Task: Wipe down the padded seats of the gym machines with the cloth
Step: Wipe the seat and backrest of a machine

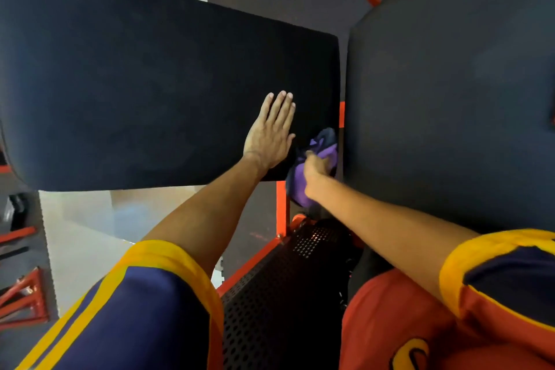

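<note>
Here two black pads (168, 93), one purple cloth (321, 156) in right hand (315, 173)

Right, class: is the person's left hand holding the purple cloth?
No, the left hand lies flat and bare on the black pad, while the right hand grips the purple cloth.
</note>
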`<state>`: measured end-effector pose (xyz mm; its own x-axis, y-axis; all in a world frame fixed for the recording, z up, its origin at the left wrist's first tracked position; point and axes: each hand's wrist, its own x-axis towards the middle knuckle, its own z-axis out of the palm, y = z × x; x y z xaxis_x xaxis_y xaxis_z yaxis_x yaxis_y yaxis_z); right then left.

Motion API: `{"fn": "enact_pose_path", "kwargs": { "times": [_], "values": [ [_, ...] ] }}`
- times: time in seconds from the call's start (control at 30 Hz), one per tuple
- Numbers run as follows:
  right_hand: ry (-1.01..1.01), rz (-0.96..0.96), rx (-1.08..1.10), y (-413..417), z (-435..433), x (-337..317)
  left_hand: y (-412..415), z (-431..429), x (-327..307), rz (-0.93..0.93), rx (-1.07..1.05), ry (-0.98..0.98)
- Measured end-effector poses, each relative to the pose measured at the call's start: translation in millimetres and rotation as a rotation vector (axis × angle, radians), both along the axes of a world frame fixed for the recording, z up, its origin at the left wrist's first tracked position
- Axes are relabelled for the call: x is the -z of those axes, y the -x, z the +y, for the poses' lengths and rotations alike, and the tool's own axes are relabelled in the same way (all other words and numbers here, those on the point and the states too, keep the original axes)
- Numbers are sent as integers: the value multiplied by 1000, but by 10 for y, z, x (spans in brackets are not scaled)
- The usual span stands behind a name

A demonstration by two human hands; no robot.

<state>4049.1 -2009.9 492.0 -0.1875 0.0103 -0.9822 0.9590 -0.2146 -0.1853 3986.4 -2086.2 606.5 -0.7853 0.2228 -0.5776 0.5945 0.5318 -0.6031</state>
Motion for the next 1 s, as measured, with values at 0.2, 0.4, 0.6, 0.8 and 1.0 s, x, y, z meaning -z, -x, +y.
{"fn": "enact_pose_path", "kwargs": {
  "times": [0.2, 0.4, 0.6, 0.8, 1.0],
  "values": [
    [65, 158, -173, 51, 19, -371, -74, -94, -294, 12, -99, -117],
    [37, 164, -200, 344, -80, -843, -346, -280, -844, 147, -144, -162],
    [151, 537, -340, 376, -258, -1584, -568, -526, -1419, 351, -217, -244],
    [121, 605, -345, 521, -179, -1856, -886, -608, -1898, 557, -370, -273],
    [230, 909, -516, 389, -375, -2669, -1204, -531, -2259, 705, -604, -278]
  ]
}}
